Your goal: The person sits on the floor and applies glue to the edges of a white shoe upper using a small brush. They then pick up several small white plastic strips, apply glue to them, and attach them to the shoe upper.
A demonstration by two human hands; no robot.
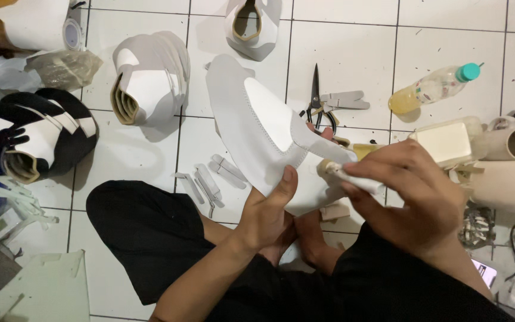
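The left hand [267, 214] grips the lower edge of a grey-and-white shoe upper [257, 128], thumb pressed on its face, holding it above the tiled floor [353, 53]. The right hand [409, 194] closes around a small white brush [344, 173], whose tip touches the upper. Scissors [316, 98] lie just behind, a bottle [433, 89] farther right.

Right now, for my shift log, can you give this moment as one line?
left hand: holds grey-white shoe upper panel | right hand: presses small white brush on panel | black scissors on tiled floor
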